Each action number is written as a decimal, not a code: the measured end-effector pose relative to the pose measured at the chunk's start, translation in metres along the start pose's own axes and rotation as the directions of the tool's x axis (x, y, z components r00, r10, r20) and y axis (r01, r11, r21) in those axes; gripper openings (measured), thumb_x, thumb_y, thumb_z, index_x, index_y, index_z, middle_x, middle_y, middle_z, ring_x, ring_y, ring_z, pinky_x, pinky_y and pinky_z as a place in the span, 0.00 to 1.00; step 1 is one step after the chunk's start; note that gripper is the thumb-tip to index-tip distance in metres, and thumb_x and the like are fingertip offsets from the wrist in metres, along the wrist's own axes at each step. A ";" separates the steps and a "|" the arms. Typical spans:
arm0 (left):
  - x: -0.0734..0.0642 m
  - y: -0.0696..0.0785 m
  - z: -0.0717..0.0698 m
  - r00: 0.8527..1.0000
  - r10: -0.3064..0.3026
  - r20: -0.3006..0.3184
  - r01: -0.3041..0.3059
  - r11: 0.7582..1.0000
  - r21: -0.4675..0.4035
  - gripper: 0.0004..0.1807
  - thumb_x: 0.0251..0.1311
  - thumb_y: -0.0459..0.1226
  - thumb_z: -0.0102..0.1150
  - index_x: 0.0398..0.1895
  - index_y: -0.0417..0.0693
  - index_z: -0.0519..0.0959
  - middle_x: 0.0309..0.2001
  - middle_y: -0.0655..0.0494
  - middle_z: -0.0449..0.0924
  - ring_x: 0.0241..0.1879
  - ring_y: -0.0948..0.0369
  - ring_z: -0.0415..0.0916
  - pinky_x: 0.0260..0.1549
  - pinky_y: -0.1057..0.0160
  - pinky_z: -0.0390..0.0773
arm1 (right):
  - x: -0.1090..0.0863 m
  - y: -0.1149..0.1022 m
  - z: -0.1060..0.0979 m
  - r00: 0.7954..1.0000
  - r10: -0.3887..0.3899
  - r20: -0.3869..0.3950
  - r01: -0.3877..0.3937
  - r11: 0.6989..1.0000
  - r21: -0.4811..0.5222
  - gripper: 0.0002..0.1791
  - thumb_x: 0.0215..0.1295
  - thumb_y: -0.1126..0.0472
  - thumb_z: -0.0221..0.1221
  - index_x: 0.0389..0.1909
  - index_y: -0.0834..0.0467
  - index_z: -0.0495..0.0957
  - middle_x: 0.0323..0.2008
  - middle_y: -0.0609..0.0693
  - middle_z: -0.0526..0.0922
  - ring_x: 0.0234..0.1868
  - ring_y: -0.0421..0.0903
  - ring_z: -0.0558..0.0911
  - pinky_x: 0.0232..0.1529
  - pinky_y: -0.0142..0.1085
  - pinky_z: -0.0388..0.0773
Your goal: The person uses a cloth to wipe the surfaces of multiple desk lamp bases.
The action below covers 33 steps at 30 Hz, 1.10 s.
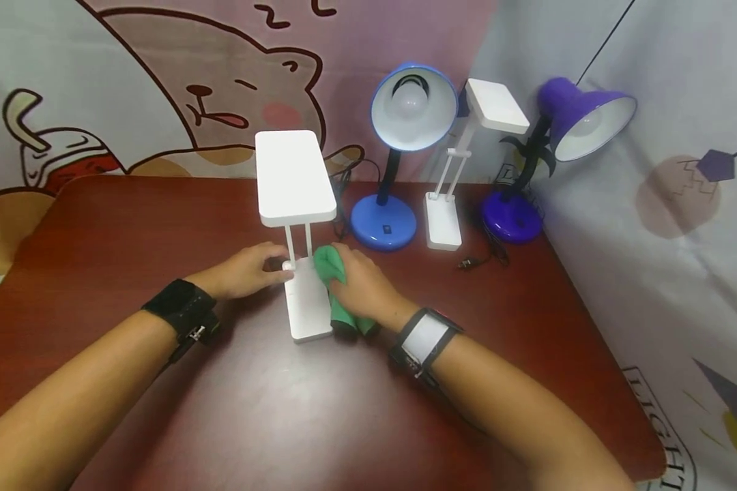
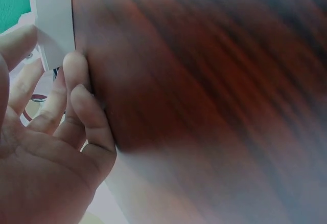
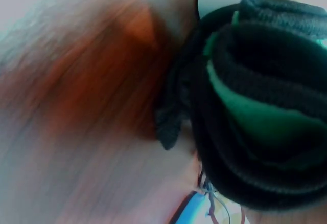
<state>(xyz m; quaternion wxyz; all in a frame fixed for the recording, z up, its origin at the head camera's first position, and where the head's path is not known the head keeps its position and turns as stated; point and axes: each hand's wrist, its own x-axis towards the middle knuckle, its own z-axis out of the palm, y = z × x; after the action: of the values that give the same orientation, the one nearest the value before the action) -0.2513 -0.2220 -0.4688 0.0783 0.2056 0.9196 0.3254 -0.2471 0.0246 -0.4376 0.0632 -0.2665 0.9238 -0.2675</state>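
A white desk lamp point(image 1: 308, 308) stands upright on the table, its flat rectangular head tilted over the base on two thin rods. My left hand point(image 1: 243, 274) holds the back left corner of that base, thumb against its side and fingers at the rear end; the left wrist view shows the fingers point(image 2: 88, 114) bent by the white base point(image 2: 54, 22). In my right hand point(image 1: 368, 292) is a bunched green cloth point(image 1: 342, 315) with a dark edge, held against the base's right side. Its dark-edged folds point(image 3: 276, 116) fill much of the right wrist view.
Behind and to the right stand a blue lamp point(image 1: 383, 225), a smaller white lamp point(image 1: 443, 228) and a purple lamp point(image 1: 512, 219). A cable with a plug point(image 1: 471, 262) lies before the purple one. Patterned fabric point(image 1: 178, 82) hangs along the reddish-brown table's point(image 1: 129, 218) back and right edges.
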 end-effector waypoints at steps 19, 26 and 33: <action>0.001 0.002 0.002 0.999 0.026 -0.045 -0.026 1.000 -0.003 0.12 0.59 0.40 0.61 0.43 0.47 0.75 0.41 0.48 0.73 0.41 0.53 0.69 0.40 0.50 0.73 | -0.013 0.003 0.007 0.999 -0.032 -0.009 0.032 0.999 0.036 0.32 0.56 0.61 0.58 0.63 0.55 0.63 0.43 0.52 0.72 0.39 0.44 0.73 0.39 0.39 0.78; 0.004 0.000 0.006 0.998 0.030 -0.051 -0.031 0.999 -0.020 0.11 0.59 0.40 0.61 0.43 0.47 0.76 0.41 0.49 0.73 0.41 0.55 0.69 0.41 0.50 0.74 | -0.036 0.003 0.010 0.999 -0.054 0.006 0.054 0.998 -0.034 0.32 0.53 0.57 0.59 0.62 0.53 0.66 0.43 0.48 0.73 0.36 0.41 0.73 0.33 0.37 0.78; 0.001 0.000 0.003 0.998 0.036 -0.042 -0.036 0.999 -0.015 0.12 0.60 0.40 0.60 0.44 0.45 0.76 0.41 0.47 0.73 0.41 0.53 0.69 0.40 0.50 0.73 | -0.062 0.003 0.007 0.993 -0.116 -0.019 0.115 0.992 -0.055 0.29 0.50 0.55 0.59 0.58 0.50 0.70 0.37 0.43 0.72 0.34 0.40 0.71 0.29 0.36 0.74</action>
<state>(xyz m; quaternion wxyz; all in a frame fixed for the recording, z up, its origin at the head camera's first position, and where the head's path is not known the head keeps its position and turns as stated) -0.2511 -0.2200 -0.4715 0.0548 0.2147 0.9146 0.3382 -0.1941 0.0557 -0.4470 0.0300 -0.3181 0.9143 -0.2488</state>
